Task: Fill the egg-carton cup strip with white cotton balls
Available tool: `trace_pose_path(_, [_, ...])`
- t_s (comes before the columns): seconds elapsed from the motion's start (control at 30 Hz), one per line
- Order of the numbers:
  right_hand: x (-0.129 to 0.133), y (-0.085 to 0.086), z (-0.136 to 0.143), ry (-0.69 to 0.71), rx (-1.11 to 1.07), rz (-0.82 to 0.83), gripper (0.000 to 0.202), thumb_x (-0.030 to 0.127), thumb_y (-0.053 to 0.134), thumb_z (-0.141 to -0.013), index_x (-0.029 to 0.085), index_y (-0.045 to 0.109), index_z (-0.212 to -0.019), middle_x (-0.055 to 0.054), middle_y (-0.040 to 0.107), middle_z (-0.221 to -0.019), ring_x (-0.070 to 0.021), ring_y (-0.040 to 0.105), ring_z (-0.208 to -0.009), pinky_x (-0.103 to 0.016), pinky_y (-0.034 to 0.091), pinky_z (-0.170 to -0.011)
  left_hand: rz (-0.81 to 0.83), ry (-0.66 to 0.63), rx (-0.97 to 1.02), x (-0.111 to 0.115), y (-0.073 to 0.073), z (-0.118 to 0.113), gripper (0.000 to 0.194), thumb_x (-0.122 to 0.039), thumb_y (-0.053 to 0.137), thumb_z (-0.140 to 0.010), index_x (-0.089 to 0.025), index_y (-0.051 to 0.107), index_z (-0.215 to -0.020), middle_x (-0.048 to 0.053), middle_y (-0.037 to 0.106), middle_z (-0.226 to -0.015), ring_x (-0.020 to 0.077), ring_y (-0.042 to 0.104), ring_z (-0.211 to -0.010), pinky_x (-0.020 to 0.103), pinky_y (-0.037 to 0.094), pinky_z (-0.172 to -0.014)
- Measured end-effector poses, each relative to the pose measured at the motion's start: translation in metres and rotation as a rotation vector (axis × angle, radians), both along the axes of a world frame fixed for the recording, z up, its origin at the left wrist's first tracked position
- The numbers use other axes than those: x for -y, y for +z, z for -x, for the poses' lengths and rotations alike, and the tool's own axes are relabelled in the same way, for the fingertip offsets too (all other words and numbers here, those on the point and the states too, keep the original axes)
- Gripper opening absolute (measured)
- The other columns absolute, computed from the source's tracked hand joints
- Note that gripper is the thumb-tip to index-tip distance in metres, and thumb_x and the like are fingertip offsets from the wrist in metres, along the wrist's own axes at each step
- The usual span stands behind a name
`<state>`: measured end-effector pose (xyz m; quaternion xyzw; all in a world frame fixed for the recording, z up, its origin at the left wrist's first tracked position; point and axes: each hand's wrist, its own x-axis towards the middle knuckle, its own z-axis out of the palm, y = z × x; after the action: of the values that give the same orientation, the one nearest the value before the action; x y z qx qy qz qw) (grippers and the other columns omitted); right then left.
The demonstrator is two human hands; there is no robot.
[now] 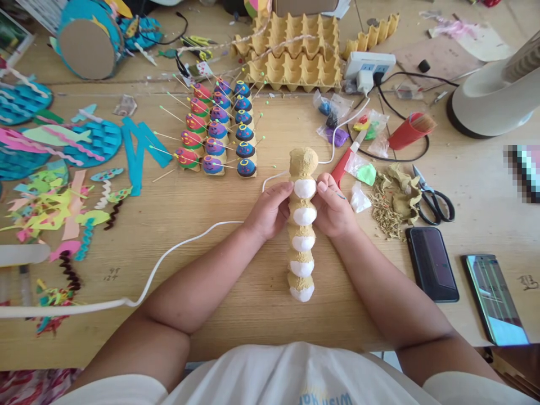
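Between my two hands is an egg-carton strip (302, 230), a row of tan bumps running toward me. White patches cover the near side of several bumps; the farthest bump is plain. My left hand (272, 208) grips its left edge near the far end, thumb on top. On the opposite edge my right hand (333, 207) holds it with thumb and curled fingers. Beyond, to the left, stand three painted carton strips: red and green (197, 125), purple (217, 130) and blue and black (245, 132), with thin sticks poking out.
A red utility knife (341, 167), clay packets (365, 173), carton scraps (405, 194), black scissors (439, 207) and two phones (432, 264) lie right. A white cable (177, 246) crosses left. Paper scraps (50, 208) cover the far left; egg trays (295, 50) and a power strip (371, 63) sit behind.
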<state>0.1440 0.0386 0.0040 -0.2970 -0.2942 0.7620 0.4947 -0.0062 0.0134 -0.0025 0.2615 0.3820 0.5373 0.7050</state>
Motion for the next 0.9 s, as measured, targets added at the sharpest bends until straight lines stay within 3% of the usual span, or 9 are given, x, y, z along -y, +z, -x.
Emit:
trace_pose_path(0.13, [-0.0011, -0.0008, -0.0005, 0.003, -0.014, 0.014, 0.071, 0.046, 0.105, -0.069, 0.027, 0.037, -0.081, 0.008, 0.057, -0.075, -0.0143, 0.056, -0.069, -0.028, 0.047, -0.064, -0.001, -0.013, -0.005, 0.0006, -0.0014, 0.0011, 0.060, -0.077, 0.093, -0.073, -0.022, 0.072, -0.086, 0.005, 0.079, -0.083, 0.0252, 0.079, -0.084, 0.035, 0.059, -0.069])
trace_pose_path(0.3, [-0.0011, -0.0005, -0.0015, 0.001, -0.031, 0.017, 0.071, 0.051, 0.104, -0.069, 0.027, 0.039, -0.082, 0.008, 0.055, -0.073, -0.0134, 0.053, -0.067, -0.029, 0.048, -0.065, -0.006, -0.032, -0.019, 0.0008, -0.0004, 0.0028, 0.060, -0.073, 0.099, -0.069, -0.023, 0.072, -0.086, 0.001, 0.072, -0.074, 0.0186, 0.069, -0.067, 0.032, 0.053, -0.063])
trace_pose_path(0.47, [-0.0007, 0.0028, -0.0026, 0.018, -0.022, -0.009, 0.074, 0.045, 0.106, -0.067, 0.027, 0.036, -0.080, 0.008, 0.053, -0.071, -0.0133, 0.052, -0.067, -0.028, 0.047, -0.065, -0.022, -0.039, -0.009, 0.0010, 0.0002, 0.0029, 0.056, -0.069, 0.100, -0.071, -0.022, 0.073, -0.083, 0.001, 0.073, -0.076, 0.0171, 0.068, -0.069, 0.032, 0.052, -0.066])
trace_pose_path(0.63, [-0.0009, 0.0039, -0.0052, 0.076, 0.005, -0.043, 0.072, 0.045, 0.106, -0.068, 0.027, 0.037, -0.080, 0.008, 0.052, -0.072, -0.0133, 0.050, -0.066, -0.027, 0.042, -0.062, -0.006, -0.050, -0.013, -0.0001, -0.0008, 0.0029, 0.062, -0.081, 0.090, -0.074, -0.023, 0.071, -0.081, 0.004, 0.072, -0.076, 0.0241, 0.073, -0.078, 0.036, 0.053, -0.066])
trace_pose_path(0.9, [-0.0005, 0.0025, -0.0027, 0.088, 0.012, -0.013, 0.070, 0.047, 0.105, -0.067, 0.026, 0.039, -0.079, 0.006, 0.054, -0.075, -0.0139, 0.052, -0.069, -0.028, 0.044, -0.064, 0.068, -0.047, 0.015, -0.0019, -0.0007, 0.0046, 0.053, -0.064, 0.101, -0.066, -0.022, 0.070, -0.077, 0.001, 0.069, -0.072, 0.0170, 0.063, -0.066, 0.033, 0.050, -0.062])
